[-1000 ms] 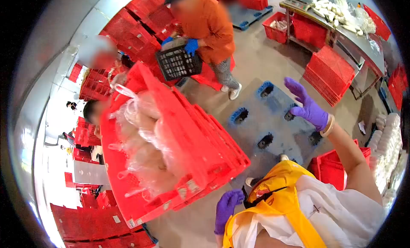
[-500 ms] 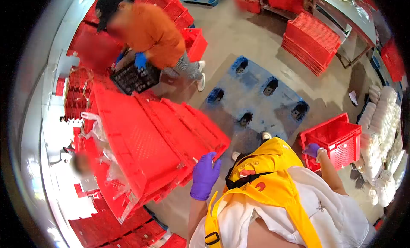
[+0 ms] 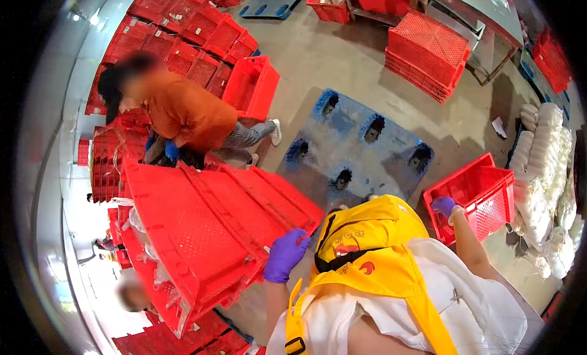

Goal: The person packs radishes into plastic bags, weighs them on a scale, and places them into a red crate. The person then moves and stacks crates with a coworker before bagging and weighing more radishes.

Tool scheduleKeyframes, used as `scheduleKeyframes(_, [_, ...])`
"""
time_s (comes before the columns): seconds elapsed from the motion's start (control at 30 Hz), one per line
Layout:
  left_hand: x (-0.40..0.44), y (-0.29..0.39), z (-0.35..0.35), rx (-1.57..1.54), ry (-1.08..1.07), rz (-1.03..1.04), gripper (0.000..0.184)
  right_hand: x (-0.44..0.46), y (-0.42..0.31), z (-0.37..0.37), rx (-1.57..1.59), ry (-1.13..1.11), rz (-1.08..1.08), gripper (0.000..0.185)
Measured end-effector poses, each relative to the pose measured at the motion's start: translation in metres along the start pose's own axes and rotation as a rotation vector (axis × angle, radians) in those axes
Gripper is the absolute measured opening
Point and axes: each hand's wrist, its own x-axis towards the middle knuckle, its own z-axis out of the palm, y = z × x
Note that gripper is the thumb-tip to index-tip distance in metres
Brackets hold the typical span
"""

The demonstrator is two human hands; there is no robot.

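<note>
currently, the person's left hand in a purple glove is at the near lower corner of a leaning-looking stack of red plastic crates with perforated walls, its fingers partly bent and fairly close together; whether they grip the edge cannot be told. the right hand, gloved in the same purple, is at a single red plastic crate with an open top, its fingers bent over the side nearest the body; how firmly they close cannot be told. this crate is on the person's right, just beside a pile of white wrapped bundles. the stack is on the left, with clear plastic bags showing along its far left side.

between the two, ahead of the person's yellow apron with black straps, a blue-grey plastic pallet with dark round-edged openings lies on the floor. beyond the stack, a co-worker in an orange top bends forward, with a blue-gloved hand near its upper edge. farther off, another pile of red crates is near a metal-topped table.
</note>
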Motion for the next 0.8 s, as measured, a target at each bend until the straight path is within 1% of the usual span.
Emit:
scheduleKeyframes(0.07, [0.005, -0.002, -0.005, -0.023, -0.044, -0.035, 0.030, 0.024, 0.021, 0.008, 0.146, -0.065, 0.005, 0.034])
scheduleKeyframes(0.1, [0.011, -0.002, -0.009, -0.046, -0.087, -0.066, 0.029, 0.045, 0.047, 0.034, -0.101, 0.045, -0.201, 0.040])
scheduleKeyframes(0.13, [0.018, 0.000, -0.015, -0.037, -0.110, -0.039, 0.029, 0.066, 0.071, 0.058, -0.423, 0.229, -0.380, 0.048])
scheduleKeyframes(0.17, [0.024, 0.005, -0.023, -0.039, -0.115, -0.066, 0.028, 0.088, 0.097, 0.081, -0.703, 0.459, -0.502, 0.058])
scheduleKeyframes(0.2, [0.025, 0.001, -0.029, -0.041, -0.129, -0.084, 0.027, 0.068, 0.068, 0.077, -0.680, 0.358, -0.456, 0.071])
scheduleKeyframes(0.23, [0.030, -0.005, -0.032, -0.025, -0.180, -0.027, 0.027, 0.047, 0.038, 0.072, -0.656, 0.260, -0.407, 0.085])
scheduleKeyframes(0.3, [0.044, -0.018, -0.042, 0.026, -0.132, -0.020, 0.026, 0.012, -0.023, 0.070, -0.575, 0.235, -0.312, 0.063])
scheduleKeyframes(0.33, [0.052, -0.021, -0.049, -0.015, -0.160, 0.000, 0.029, 0.000, -0.049, 0.068, -0.536, 0.240, -0.271, 0.052])
scheduleKeyframes(0.37, [0.064, -0.032, -0.051, 0.005, -0.209, 0.060, 0.029, -0.010, -0.072, 0.069, -0.493, 0.245, -0.222, 0.041])
scheduleKeyframes(0.43, [0.094, -0.058, -0.054, 0.003, -0.220, 0.151, 0.026, -0.020, -0.103, 0.075, -0.395, 0.263, -0.117, 0.025])
scheduleKeyframes(0.47, [0.110, -0.062, -0.059, 0.021, -0.251, 0.175, 0.026, -0.019, -0.113, 0.085, -0.338, 0.278, -0.056, 0.026])
scheduleKeyframes(0.53, [0.149, -0.076, -0.066, 0.104, -0.308, 0.294, 0.026, -0.018, -0.135, 0.099, -0.219, 0.305, 0.051, 0.029])
scheduleKeyframes(0.57, [0.169, -0.085, -0.070, 0.165, -0.320, 0.347, 0.025, -0.038, -0.154, 0.094, -0.177, 0.325, 0.101, 0.029])
scheduleKeyframes(0.6, [0.188, -0.103, -0.068, 0.182, -0.338, 0.404, 0.025, -0.083, -0.190, 0.083, -0.065, 0.236, 0.190, 0.029])
scheduleKeyframes(0.63, [0.187, -0.109, -0.078, 0.203, -0.350, 0.453, 0.025, -0.086, -0.206, 0.084, 0.046, 0.226, 0.269, 0.028])
scheduleKeyframes(0.7, [0.218, -0.096, -0.095, 0.207, -0.397, 0.530, 0.025, -0.093, -0.238, 0.087, 0.266, 0.232, 0.433, 0.029])
scheduleKeyframes(0.73, [0.231, -0.096, -0.102, 0.215, -0.370, 0.624, 0.025, -0.080, -0.239, 0.112, 0.377, 0.345, 0.517, 0.031])
scheduleKeyframes(0.77, [0.247, -0.094, -0.110, 0.234, -0.394, 0.660, 0.025, -0.061, -0.237, 0.141, 0.487, 0.451, 0.598, 0.034])
scheduleKeyframes(0.8, [0.265, -0.092, -0.118, 0.245, -0.399, 0.652, 0.024, -0.034, -0.225, 0.171, 0.445, 0.395, 0.514, 0.039])
